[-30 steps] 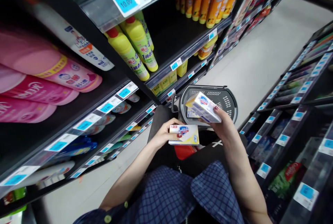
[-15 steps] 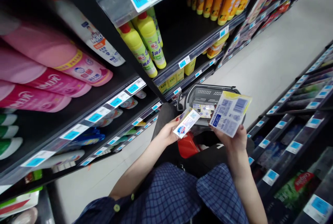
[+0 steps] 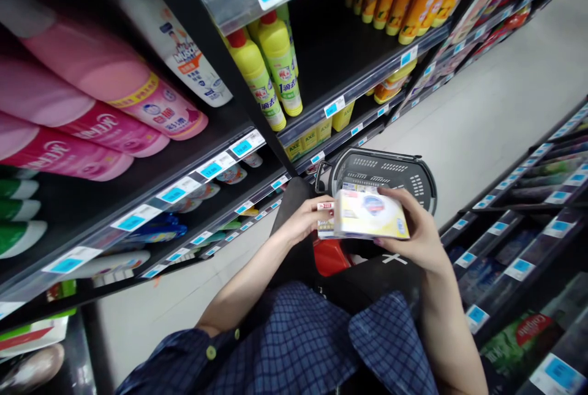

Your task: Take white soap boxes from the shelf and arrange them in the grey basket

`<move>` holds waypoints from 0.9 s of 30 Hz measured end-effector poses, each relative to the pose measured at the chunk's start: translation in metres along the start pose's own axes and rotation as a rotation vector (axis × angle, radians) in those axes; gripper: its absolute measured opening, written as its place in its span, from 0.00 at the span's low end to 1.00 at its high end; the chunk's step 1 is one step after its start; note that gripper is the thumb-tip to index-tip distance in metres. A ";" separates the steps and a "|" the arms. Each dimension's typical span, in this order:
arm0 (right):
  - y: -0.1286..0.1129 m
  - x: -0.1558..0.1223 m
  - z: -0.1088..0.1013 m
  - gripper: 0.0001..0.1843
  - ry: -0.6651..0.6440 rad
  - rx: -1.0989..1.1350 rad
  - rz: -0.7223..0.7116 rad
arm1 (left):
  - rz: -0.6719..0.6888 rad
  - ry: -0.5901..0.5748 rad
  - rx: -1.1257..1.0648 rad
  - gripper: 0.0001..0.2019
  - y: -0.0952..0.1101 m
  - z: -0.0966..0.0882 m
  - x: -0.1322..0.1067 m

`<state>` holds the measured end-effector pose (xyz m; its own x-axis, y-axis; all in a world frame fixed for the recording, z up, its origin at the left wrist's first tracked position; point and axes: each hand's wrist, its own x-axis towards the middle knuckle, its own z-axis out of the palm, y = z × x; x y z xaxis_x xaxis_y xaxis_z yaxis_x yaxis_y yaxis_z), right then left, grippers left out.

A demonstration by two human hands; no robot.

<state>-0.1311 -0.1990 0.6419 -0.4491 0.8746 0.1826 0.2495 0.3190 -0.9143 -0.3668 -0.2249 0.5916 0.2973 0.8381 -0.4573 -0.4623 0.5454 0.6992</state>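
Observation:
My left hand (image 3: 302,223) is closed on a small soap box (image 3: 324,231), of which a narrow side shows. My right hand (image 3: 423,237) grips a larger white and yellow soap pack (image 3: 370,214) from its right end, thumb and fingers on opposite edges. A round logo, blurred, shows on the pack's upturned face. Box and pack come together over my lap, and the pack covers part of the box. Just beyond them stands a dark grey shopping basket (image 3: 425,190); a printed package shows partly inside, behind the soap pack.
On the left, shelves (image 3: 220,165) hold pink bottles (image 3: 138,98) and yellow-green bottles (image 3: 280,64). Orange cans (image 3: 418,0) stand farther along. A red object (image 3: 329,258) sits below my hands. Racks with price tags (image 3: 519,260) line the right side; pale floor (image 3: 505,70) runs between.
The soap pack has turned from its barcode side to its logo side and moved left against the small box. The small box has turned, so its narrow side now shows. The view shifted slightly.

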 end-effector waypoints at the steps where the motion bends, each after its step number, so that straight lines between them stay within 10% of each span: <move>1: 0.001 0.003 0.005 0.36 -0.021 -0.001 0.012 | -0.006 0.006 -0.061 0.16 -0.004 0.000 0.001; 11: 0.012 0.024 0.018 0.32 -0.193 0.013 0.034 | -0.169 -0.224 -0.302 0.29 -0.003 -0.012 0.002; 17: 0.026 0.024 0.032 0.33 -0.137 0.065 0.264 | 0.001 -0.061 -0.224 0.35 -0.005 -0.005 -0.001; 27: 0.046 0.026 0.045 0.33 -0.137 0.139 0.501 | -0.222 0.142 -0.244 0.23 -0.006 -0.004 0.009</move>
<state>-0.1699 -0.1782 0.5882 -0.4147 0.8486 -0.3285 0.3504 -0.1842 -0.9183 -0.3648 -0.2208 0.5806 0.3020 0.6809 -0.6672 -0.5906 0.6830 0.4298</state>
